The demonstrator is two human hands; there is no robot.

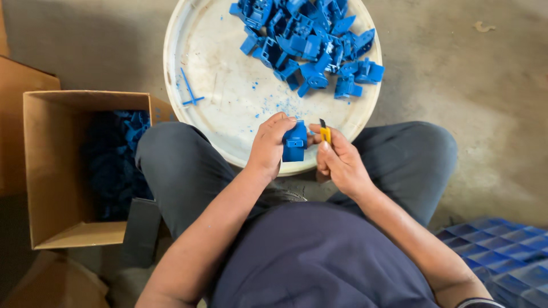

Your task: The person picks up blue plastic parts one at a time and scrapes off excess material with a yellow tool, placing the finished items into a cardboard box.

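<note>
While gripped, blue part half-hidden.

The scene is lit evenly by soft, diffuse daylight, and no hard glare is seen. The white round tray is rendered brightest, slightly washed out. The inside of the cardboard box is left in deep shade, so the blue parts within are barely made out. Soft shadows are cast under the knees onto the concrete floor. Focus is held sharp at the centre; mild wide-angle stretching is noticed toward the edges.
</note>
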